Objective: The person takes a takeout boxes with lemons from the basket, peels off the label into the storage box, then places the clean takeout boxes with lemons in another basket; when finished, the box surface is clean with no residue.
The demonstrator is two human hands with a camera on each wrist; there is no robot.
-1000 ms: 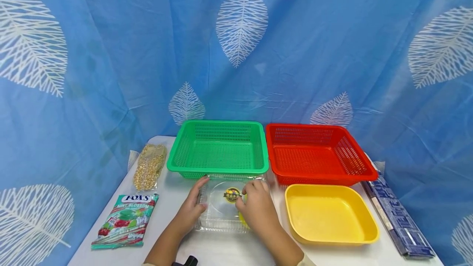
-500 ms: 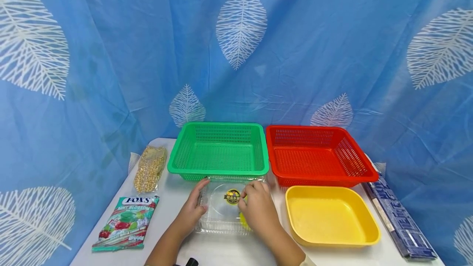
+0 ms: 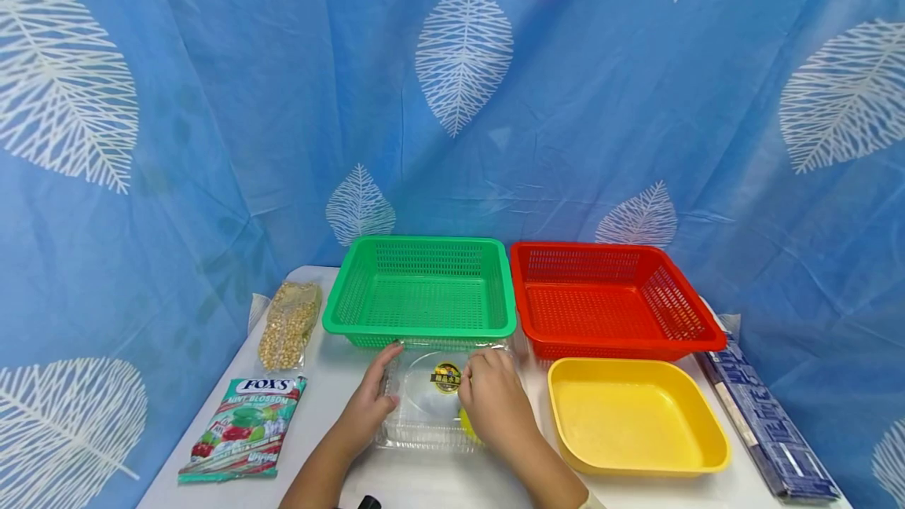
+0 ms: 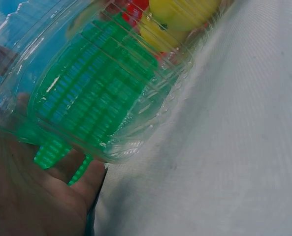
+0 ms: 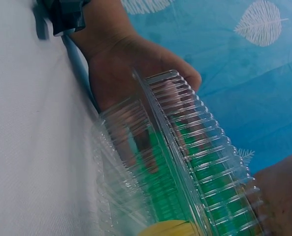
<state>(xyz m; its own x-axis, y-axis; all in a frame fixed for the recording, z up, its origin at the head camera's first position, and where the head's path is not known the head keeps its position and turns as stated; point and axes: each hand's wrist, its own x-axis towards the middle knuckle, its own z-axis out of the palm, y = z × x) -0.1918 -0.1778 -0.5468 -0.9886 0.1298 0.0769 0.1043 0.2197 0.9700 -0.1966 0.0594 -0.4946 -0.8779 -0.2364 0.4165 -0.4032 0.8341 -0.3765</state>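
A clear plastic clamshell fruit box (image 3: 422, 405) with a round black-and-gold label (image 3: 446, 378) lies in front of the green basket (image 3: 419, 334). Along its left side rests my left hand (image 3: 362, 408), the index finger at the far corner and the thumb near the front. My right hand (image 3: 498, 407) grips the box's right part with curled fingers, its fingertips hidden. Beneath that hand, yellow fruit (image 4: 186, 12) shows through the clear wall in the left wrist view. In the right wrist view the ridged side (image 5: 205, 132) of the box crosses before my left hand.
Right of the green basket stands a red basket (image 3: 608, 348), with a yellow tray (image 3: 632, 415) in front. At far right lies a long dark blue packet (image 3: 774, 422). A Fox's candy bag (image 3: 243, 430) and a bag of corn kernels (image 3: 288, 326) lie left.
My right hand's fingers have drawn in more tightly over the box lid, and the small gap between thumb and index finger has closed. The left hand stays at the box's left side.
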